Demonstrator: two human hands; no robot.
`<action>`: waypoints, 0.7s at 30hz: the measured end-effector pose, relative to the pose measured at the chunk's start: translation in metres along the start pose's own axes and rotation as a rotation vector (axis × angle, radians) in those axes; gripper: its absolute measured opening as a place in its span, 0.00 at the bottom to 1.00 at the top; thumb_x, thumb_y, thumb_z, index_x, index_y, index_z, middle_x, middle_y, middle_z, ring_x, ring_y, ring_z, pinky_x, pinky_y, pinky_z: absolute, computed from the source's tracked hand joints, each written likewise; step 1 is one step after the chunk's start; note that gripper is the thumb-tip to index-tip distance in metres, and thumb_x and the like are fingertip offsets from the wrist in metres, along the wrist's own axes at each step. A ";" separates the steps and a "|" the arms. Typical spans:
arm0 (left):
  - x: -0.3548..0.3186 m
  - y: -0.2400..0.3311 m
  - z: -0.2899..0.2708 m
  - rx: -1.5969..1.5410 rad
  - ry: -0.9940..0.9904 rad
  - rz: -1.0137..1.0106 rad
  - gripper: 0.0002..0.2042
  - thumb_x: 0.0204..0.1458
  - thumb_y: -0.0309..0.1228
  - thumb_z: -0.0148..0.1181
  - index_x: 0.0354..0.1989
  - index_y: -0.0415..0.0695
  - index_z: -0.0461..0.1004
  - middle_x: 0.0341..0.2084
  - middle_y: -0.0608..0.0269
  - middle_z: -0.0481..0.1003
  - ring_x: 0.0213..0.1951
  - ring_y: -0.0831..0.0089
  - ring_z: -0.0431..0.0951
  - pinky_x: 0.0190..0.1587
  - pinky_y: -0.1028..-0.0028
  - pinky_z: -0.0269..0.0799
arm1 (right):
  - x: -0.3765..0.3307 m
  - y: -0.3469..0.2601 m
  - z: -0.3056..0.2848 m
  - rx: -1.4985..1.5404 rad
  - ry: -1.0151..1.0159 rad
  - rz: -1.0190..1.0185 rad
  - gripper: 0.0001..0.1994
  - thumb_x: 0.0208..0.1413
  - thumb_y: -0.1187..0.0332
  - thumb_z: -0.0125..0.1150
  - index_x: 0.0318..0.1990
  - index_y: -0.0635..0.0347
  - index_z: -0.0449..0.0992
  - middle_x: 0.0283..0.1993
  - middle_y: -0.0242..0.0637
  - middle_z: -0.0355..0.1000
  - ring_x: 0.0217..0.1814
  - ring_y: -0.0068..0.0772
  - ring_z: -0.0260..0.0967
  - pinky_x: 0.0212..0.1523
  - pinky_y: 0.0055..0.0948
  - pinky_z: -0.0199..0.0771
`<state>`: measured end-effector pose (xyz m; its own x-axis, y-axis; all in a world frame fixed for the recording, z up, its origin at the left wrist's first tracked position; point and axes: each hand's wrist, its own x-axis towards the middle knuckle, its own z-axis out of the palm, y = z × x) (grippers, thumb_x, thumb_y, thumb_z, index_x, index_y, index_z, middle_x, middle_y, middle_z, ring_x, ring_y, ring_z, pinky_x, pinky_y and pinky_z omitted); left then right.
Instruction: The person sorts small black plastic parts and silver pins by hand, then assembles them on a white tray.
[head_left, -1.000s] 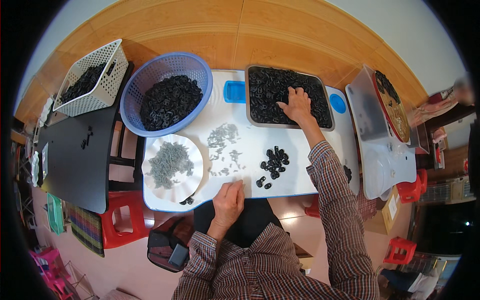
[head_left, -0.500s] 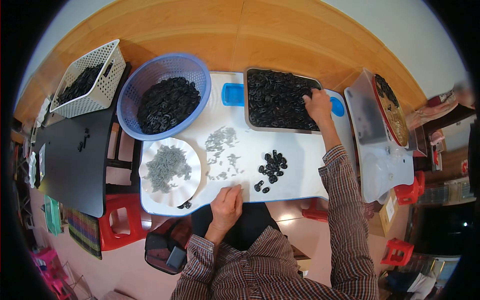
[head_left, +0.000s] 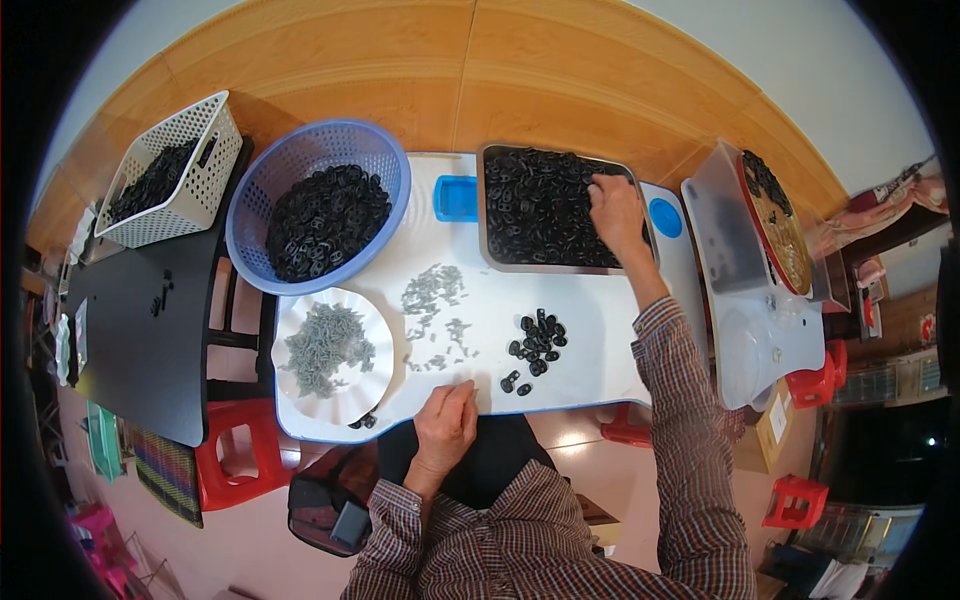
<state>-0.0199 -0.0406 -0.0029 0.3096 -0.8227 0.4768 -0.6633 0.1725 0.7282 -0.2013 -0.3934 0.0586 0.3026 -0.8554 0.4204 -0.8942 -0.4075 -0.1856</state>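
My right hand [head_left: 617, 212] reaches into the metal tray [head_left: 553, 268] at the back, its bent fingertips on the small black oval plastic pieces [head_left: 540, 200] heaped there. Whatever those fingers pinch is too small to make out. At the table's front edge my left hand [head_left: 446, 425] is closed, thumb and forefinger together; anything between them is hidden. A loose cluster of black pieces [head_left: 538, 342] lies on the white table [head_left: 590, 370] between the hands. Small grey pins [head_left: 432, 290] are scattered left of it, and more fill a white scalloped plate [head_left: 350, 402].
A blue basket [head_left: 392, 220] of black parts stands at the back left. Beyond it, a white basket [head_left: 213, 165] sits on a black table [head_left: 140, 340]. A blue rectangular dish [head_left: 456, 199] and a blue round lid [head_left: 665, 217] flank the tray. A clear bin [head_left: 722, 205] is at right.
My right hand has shifted slightly left within the tray. The whole view has moved a little; my left hand stays closed at the table edge.
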 end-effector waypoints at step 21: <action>0.000 -0.001 0.001 0.012 0.000 0.011 0.13 0.41 0.16 0.62 0.38 0.38 0.75 0.27 0.53 0.73 0.26 0.60 0.76 0.28 0.69 0.73 | 0.017 0.021 0.021 -0.150 -0.419 0.101 0.38 0.45 0.45 0.63 0.61 0.59 0.64 0.62 0.52 0.57 0.63 0.55 0.55 0.58 0.52 0.61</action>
<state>-0.0198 -0.0415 -0.0035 0.3018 -0.8208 0.4850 -0.6746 0.1756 0.7170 -0.2081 -0.4232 0.0434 0.2914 -0.9566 0.0053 -0.9546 -0.2911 -0.0637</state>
